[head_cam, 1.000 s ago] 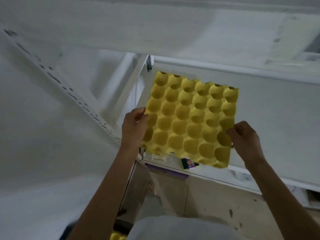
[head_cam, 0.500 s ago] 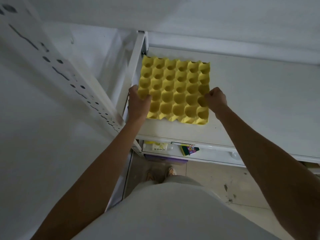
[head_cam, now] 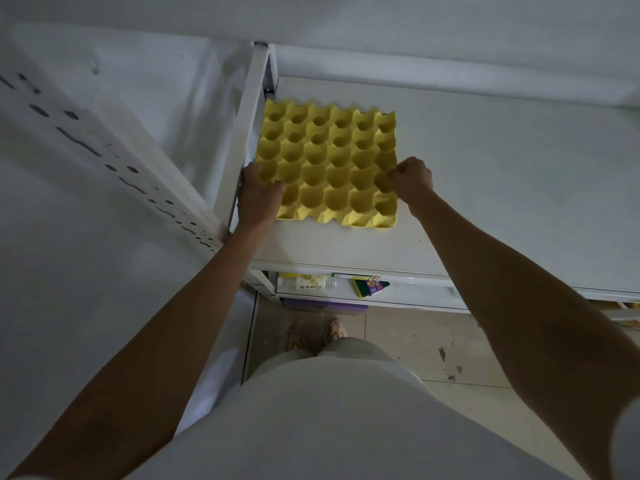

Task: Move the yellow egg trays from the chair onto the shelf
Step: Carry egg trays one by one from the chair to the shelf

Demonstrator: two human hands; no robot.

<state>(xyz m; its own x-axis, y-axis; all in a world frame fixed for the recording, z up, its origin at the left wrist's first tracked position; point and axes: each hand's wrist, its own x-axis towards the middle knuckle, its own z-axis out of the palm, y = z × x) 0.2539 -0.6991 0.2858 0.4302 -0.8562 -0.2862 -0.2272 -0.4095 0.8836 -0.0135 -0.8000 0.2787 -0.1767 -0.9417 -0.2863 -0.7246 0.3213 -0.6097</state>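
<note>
A yellow egg tray (head_cam: 329,161) lies flat on the white shelf board (head_cam: 502,174), at its left end beside the upright post (head_cam: 247,133). My left hand (head_cam: 258,199) grips the tray's near left edge, thumb on top. My right hand (head_cam: 410,180) pinches the tray's right edge, fingers curled over a cup. The chair and any other trays are out of view.
A perforated white rack upright (head_cam: 104,157) slants across the left. A lower shelf holds a white packet (head_cam: 306,283) and a small green and purple box (head_cam: 370,285). Below are the tiled floor (head_cam: 415,344) and my shoes (head_cam: 317,336).
The tray went from held tilted in the air to lying flat on the shelf. Both hands moved forward with it and still grip its edges.
</note>
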